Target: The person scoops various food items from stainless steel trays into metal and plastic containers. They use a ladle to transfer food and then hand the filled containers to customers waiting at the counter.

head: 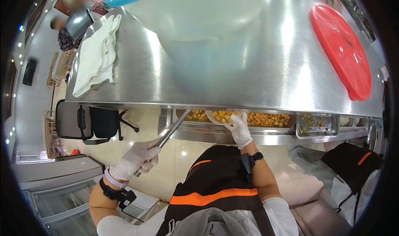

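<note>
My left hand [135, 158], in a whitish glove, is closed around the metal handle [174, 129] of a utensil. The handle slants up to the right, and its far end is hidden under the counter edge. In my gloved right hand [240, 132] is a clear round bowl [213, 120] with yellow diced food [225, 115] inside. The bowl is above a long metal pan [292, 123] of browned, diced food [268, 119], beneath the counter's edge. Part of the pan and bowl is covered by the counter.
Above the pans extends a stainless-steel counter [134, 70] with a folded white cloth [96, 58], a red lid [343, 52] and a large translucent tub [205, 49]. Right of the pan sits a smaller tray [333, 131] with green scraps. A co-worker's apron [349, 161] shows at right, an office chair [103, 122] at left.
</note>
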Demonstrator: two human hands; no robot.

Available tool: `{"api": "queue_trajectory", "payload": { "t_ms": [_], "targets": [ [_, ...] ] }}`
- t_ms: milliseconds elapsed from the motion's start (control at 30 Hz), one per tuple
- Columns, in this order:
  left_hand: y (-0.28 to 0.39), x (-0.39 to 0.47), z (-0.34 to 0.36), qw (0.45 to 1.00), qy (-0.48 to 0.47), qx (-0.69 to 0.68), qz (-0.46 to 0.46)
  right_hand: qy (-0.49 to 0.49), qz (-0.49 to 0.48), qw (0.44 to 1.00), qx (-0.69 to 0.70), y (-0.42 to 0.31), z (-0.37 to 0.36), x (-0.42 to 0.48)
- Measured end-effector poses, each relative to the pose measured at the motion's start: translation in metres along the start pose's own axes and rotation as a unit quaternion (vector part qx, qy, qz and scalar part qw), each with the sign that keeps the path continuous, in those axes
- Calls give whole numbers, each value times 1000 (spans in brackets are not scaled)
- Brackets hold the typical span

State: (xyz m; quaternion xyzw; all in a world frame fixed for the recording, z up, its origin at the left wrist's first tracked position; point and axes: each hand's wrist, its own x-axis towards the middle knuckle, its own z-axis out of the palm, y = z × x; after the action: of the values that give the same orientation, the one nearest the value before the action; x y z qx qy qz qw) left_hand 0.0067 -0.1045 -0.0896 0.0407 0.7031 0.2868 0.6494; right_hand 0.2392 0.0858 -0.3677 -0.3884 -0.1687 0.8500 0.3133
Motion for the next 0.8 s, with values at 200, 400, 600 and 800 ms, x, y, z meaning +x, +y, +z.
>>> {"api": "queue_trajectory", "payload": {
  "t_ms": [200, 400, 600, 800],
  "targets": [
    [-53, 21, 26, 997, 30, 64, 36, -30, -14, 999, 36, 8, 3, 12],
    [-122, 69, 21, 727, 266, 523, 358, -66, -23, 998, -2, 0, -2, 5],
    [-115, 72, 4, 759, 282, 416, 414, -89, -57, 994, 33, -15, -7, -16],
    [-115, 158, -30, 718, 325, 465, 405, -116, -98, 988, -11, -70, -6, -97]
  ]
}}
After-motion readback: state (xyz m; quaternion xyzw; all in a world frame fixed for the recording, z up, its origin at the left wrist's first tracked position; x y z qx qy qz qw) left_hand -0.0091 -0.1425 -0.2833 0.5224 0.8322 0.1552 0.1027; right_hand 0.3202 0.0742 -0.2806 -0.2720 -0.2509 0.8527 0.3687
